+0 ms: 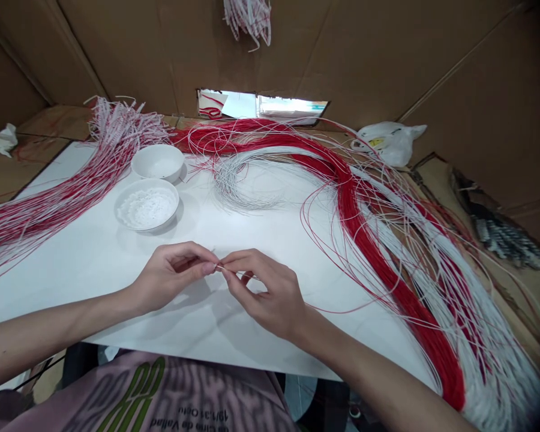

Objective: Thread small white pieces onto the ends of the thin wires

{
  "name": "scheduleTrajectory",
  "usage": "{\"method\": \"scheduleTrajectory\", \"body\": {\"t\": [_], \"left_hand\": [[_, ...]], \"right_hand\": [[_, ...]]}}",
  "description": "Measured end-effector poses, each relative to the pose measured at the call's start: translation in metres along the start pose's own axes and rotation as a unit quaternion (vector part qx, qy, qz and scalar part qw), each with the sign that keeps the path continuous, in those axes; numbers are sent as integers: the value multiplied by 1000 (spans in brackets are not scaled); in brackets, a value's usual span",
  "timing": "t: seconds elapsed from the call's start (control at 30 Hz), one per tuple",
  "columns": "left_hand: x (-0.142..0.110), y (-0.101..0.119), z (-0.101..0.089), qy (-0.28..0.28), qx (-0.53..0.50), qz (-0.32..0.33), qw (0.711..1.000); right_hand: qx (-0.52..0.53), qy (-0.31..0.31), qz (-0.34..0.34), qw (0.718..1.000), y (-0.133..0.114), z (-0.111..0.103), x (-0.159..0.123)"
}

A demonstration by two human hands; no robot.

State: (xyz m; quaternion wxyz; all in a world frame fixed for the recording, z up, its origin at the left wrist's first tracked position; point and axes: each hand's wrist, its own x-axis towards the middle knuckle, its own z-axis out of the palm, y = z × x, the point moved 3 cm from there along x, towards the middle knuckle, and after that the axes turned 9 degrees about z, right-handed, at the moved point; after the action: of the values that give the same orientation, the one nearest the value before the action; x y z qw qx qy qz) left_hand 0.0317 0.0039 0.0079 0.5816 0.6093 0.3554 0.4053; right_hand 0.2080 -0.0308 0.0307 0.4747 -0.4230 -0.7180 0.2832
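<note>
Over the front of the white table, my left hand (173,273) and my right hand (267,288) meet fingertip to fingertip. Thumb and forefinger of each are pinched on a thin wire (219,266), reddish with a pale bit between the tips. The fingers cover most of the held part, so its end cannot be made out. A thin red strand (337,312) emerges beyond my right wrist and runs toward the bundle at the right. Closest to my left hand is a white bowl (173,213) with white bits inside; a second bowl (157,163) stands behind it.
Red wire bundles (364,222) and white wires (490,336) curve along the right side. Finished-looking red-and-white strands (81,186) with pale, thicker ends lie at the left. Cardboard walls (364,60) surround the table (252,234). A plastic bag (389,143) sits at the back right.
</note>
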Motion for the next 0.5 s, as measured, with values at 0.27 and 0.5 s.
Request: {"method": "scheduleTrajectory", "body": {"t": [0.27, 0.5], "left_hand": [[0, 2, 2, 7, 10, 23, 1000], [-1, 3, 3, 6, 1, 22, 1000]], "right_hand": [[-12, -7, -4, 1000, 0, 0, 0], [-9, -12, -9, 1000, 1, 1, -1]]}}
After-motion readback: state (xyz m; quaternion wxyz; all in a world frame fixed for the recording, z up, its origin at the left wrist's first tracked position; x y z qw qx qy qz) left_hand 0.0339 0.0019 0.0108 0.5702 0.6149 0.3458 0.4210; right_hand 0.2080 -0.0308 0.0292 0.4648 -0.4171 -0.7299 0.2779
